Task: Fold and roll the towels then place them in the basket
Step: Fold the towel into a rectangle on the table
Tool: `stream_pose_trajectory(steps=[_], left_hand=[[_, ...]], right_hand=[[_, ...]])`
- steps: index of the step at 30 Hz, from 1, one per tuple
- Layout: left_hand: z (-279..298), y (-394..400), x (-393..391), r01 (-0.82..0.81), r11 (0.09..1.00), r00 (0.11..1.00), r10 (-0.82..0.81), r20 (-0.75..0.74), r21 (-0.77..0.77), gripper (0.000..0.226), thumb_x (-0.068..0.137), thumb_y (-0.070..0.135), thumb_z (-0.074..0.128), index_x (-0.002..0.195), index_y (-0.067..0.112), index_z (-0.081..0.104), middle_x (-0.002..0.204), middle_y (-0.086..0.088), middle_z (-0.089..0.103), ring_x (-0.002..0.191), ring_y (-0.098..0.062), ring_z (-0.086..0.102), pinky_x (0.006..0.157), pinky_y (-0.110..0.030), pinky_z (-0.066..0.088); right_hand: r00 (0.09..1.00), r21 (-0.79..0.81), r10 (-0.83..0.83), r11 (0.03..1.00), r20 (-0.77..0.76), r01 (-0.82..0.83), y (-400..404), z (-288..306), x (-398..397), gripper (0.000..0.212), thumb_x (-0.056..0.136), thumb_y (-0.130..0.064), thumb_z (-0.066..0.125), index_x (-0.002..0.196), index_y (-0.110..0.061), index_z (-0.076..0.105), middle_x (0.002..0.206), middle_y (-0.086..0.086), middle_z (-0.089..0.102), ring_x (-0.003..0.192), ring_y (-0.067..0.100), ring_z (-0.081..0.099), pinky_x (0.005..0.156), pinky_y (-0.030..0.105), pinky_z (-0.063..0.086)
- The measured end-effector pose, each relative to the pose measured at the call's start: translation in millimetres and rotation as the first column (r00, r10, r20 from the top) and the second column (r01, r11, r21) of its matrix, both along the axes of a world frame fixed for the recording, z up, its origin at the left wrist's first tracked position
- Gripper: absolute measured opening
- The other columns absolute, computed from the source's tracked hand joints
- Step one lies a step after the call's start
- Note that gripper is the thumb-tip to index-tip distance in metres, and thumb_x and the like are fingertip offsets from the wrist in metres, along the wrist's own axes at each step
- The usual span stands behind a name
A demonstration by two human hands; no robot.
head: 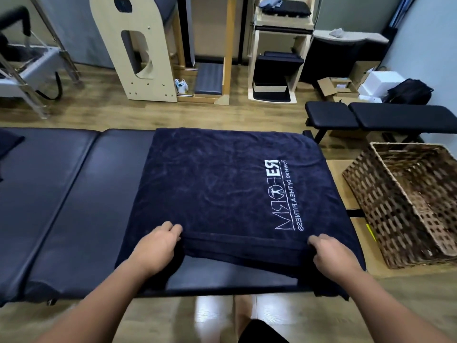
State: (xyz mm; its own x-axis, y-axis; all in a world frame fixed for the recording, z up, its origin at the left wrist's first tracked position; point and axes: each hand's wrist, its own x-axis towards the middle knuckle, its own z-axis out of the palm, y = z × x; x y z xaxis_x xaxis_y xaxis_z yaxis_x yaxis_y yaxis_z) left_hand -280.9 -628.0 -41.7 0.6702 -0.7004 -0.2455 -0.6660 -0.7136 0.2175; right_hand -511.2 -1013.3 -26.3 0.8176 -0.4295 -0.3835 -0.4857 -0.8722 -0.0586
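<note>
Towel: I see the dark navy terry towel with white lettering spread flat on the black padded desk, its near edge lifted into a fold.
Left hand: my left hand grips the near left corner, fingers curled round the doubled edge.
Right hand: my right hand pinches the near right corner the same way.
Handling: I judge it soft, limp and light (it will sag wherever unsupported), not slippery on the padding, nothing fragile.
Where to hold: both near corners, so the edge stays straight as it travels.
Basket: the brown woven wicker basket sits on the floor just beside the desk's right end, no towel visible inside.
</note>
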Motion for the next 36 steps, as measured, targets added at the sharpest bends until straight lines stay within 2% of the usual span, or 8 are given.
stream_pose_trajectory(steps=[5, 14, 19, 22, 27, 30, 33, 36], left_hand=[[24, -31, 68, -0.002, 0.998, 1.000, 0.000, 0.022, 0.069, 0.007, 0.105, 0.025, 0.043, 0.110, 0.020, 0.046, 0.106, -0.003, 0.060, 0.094, -0.029, 0.062, 0.072, -0.039, 0.048], [63, -115, 190, -0.113, 0.986, 0.982, 0.093, 0.166, 0.119, 0.022, 0.096, 0.010, 0.046, 0.114, 0.021, 0.051, 0.110, -0.004, 0.059, 0.099, -0.030, 0.060, 0.075, -0.037, 0.039], [72, -160, 236, -0.288, 0.957, 0.898, 0.267, 0.350, 0.010, 0.034, 0.085, 0.003, 0.050, 0.116, 0.014, 0.056, 0.111, -0.011, 0.064, 0.102, -0.036, 0.059, 0.079, -0.042, 0.039], [65, -172, 245, -0.260, 0.958, 0.855, 0.287, 0.432, -0.122, 0.036, 0.084, 0.003, 0.060, 0.120, 0.006, 0.055, 0.115, -0.018, 0.058, 0.102, -0.041, 0.053, 0.074, -0.044, 0.038], [33, -175, 201, 0.119, 0.989, 0.938, -0.139, 0.319, 0.082, 0.028, 0.082, 0.028, 0.065, 0.104, 0.012, 0.061, 0.110, -0.012, 0.056, 0.100, -0.037, 0.056, 0.072, -0.044, 0.050], [17, -171, 164, 0.211, 0.931, 0.965, -0.246, 0.086, 0.299, 0.052, 0.080, 0.054, 0.059, 0.121, 0.021, 0.053, 0.119, -0.003, 0.053, 0.113, -0.027, 0.053, 0.082, -0.039, 0.042], [4, -167, 144, 0.197, 0.905, 0.976, -0.216, 0.009, 0.378, 0.046, 0.082, 0.041, 0.061, 0.122, 0.021, 0.045, 0.121, 0.000, 0.048, 0.112, -0.024, 0.049, 0.076, -0.037, 0.034], [-1, -168, 141, 0.124, 0.920, 0.987, -0.152, 0.045, 0.371, 0.030, 0.087, 0.017, 0.057, 0.116, 0.019, 0.047, 0.118, -0.001, 0.051, 0.108, -0.023, 0.050, 0.075, -0.031, 0.034]], right_hand=[[0.978, -0.013, -0.135, 0.990, 0.156, 0.139, -40, 15, 57, 0.026, 0.084, -0.013, 0.054, 0.108, -0.023, 0.051, 0.101, 0.005, 0.067, 0.090, 0.035, 0.064, 0.068, 0.040, 0.049], [0.969, 0.014, -0.073, 0.997, 0.234, 0.072, -115, 51, 191, 0.028, 0.085, -0.003, 0.050, 0.101, -0.024, 0.039, 0.100, 0.003, 0.058, 0.091, 0.036, 0.058, 0.072, 0.042, 0.044], [0.915, -0.135, -0.061, 0.983, 0.399, 0.124, -150, 58, 261, 0.023, 0.088, -0.001, 0.047, 0.106, -0.015, 0.044, 0.098, 0.012, 0.061, 0.091, 0.043, 0.060, 0.070, 0.043, 0.043], [0.896, -0.287, 0.017, 0.950, 0.443, 0.124, -162, 51, 292, 0.022, 0.087, -0.004, 0.052, 0.108, -0.012, 0.050, 0.103, 0.015, 0.063, 0.093, 0.042, 0.059, 0.076, 0.047, 0.047], [0.918, -0.182, 0.291, 0.951, 0.269, -0.248, -133, 11, 273, 0.023, 0.083, -0.024, 0.059, 0.105, -0.016, 0.063, 0.106, 0.008, 0.061, 0.098, 0.037, 0.055, 0.077, 0.047, 0.052], [0.899, -0.072, 0.417, 0.909, 0.136, -0.411, -111, -11, 235, 0.047, 0.075, -0.043, 0.052, 0.115, -0.022, 0.064, 0.105, 0.001, 0.060, 0.098, 0.030, 0.058, 0.076, 0.043, 0.053], [0.916, -0.078, 0.388, 0.921, 0.104, -0.381, -101, -30, 205, 0.071, 0.070, -0.046, 0.059, 0.137, -0.022, 0.057, 0.111, -0.002, 0.056, 0.097, 0.026, 0.057, 0.073, 0.041, 0.051], [0.922, -0.151, 0.371, 0.923, 0.111, -0.353, -94, -42, 195, 0.078, 0.064, -0.031, 0.075, 0.139, -0.018, 0.059, 0.103, -0.002, 0.056, 0.085, 0.024, 0.056, 0.062, 0.037, 0.045]])
